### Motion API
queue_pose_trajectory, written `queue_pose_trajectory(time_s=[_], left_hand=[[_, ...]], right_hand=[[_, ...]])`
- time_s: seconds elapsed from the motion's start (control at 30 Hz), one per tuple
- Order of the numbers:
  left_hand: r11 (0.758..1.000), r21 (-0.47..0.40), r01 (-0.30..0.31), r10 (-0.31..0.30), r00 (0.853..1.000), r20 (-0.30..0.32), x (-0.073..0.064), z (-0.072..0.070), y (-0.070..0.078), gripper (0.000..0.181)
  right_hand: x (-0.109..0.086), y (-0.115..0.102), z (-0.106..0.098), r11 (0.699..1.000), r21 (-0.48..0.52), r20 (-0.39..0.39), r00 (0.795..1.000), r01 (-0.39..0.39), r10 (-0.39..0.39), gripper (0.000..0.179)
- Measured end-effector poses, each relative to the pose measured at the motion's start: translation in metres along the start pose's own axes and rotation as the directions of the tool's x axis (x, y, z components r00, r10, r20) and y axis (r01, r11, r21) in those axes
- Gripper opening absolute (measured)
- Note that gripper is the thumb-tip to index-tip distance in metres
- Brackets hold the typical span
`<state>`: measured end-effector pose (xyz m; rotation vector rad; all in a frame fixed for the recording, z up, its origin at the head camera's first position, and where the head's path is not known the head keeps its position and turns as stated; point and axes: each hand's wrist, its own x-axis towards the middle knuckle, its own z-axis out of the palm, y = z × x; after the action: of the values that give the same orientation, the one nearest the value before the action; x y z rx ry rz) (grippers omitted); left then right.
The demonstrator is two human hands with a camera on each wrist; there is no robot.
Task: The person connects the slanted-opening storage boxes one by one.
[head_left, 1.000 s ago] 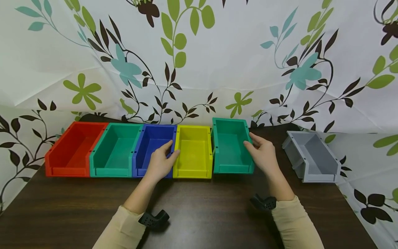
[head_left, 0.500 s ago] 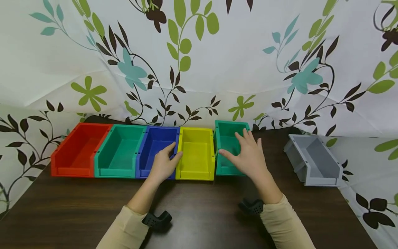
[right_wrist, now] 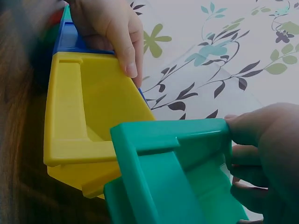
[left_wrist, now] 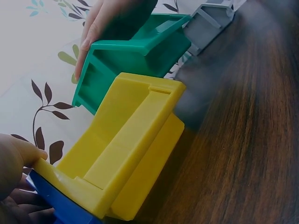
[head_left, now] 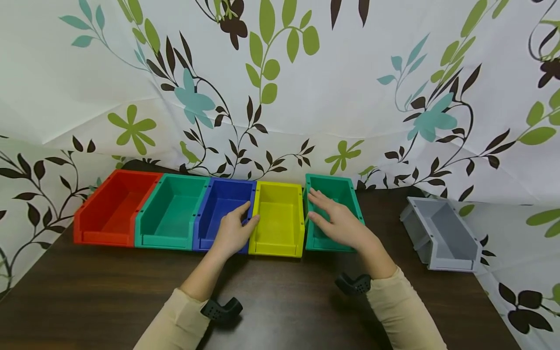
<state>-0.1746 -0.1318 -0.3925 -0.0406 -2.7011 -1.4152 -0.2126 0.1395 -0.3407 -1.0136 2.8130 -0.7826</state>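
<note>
My left hand (head_left: 232, 233) holds the place where the blue bin (head_left: 225, 194) and the yellow bin (head_left: 276, 248) meet. Its thumb lies over the yellow rim, and the other fingers are on the blue side. To the right, my right hand (head_left: 343, 226) reaches across the green bin (head_left: 327, 244) and grips its left wall toward the back. In the right wrist view the thumb (right_wrist: 247, 126) rests on the green rim, with fingers curled below it. A narrow gap separates this green bin from the yellow one. All these bins have low front lips and nothing inside.
Left of the blue bin, a second green bin (head_left: 164, 240) and a red bin (head_left: 105, 238) continue the row. A grey bin (head_left: 452, 264) stands apart and angled at the table's right side. Behind the dark wooden table (head_left: 280, 301) hangs a leaf-patterned cloth (head_left: 288, 116).
My right hand has let go of the right green bin's right side, crossed over the bin and taken hold of its left wall. The left hand stays at the blue and yellow bins.
</note>
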Motion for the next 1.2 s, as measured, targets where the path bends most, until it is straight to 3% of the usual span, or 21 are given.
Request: queue_pose_trajectory(time_s=[0.6, 1.2], left_hand=[[1.000, -0.007, 0.000, 0.000, 1.000, 0.001, 0.000, 0.000, 0.002, 0.056], [1.000, 0.016, 0.017, -0.017, 1.000, 0.001, 0.002, 0.002, 0.001, 0.057]], right_hand=[[0.001, 0.005, 0.003, 0.999, 0.041, 0.000, 1.000, 0.009, -0.009, 0.055], [0.000, 0.009, 0.015, 0.999, 0.029, 0.028, 0.999, -0.029, 0.028, 0.057]])
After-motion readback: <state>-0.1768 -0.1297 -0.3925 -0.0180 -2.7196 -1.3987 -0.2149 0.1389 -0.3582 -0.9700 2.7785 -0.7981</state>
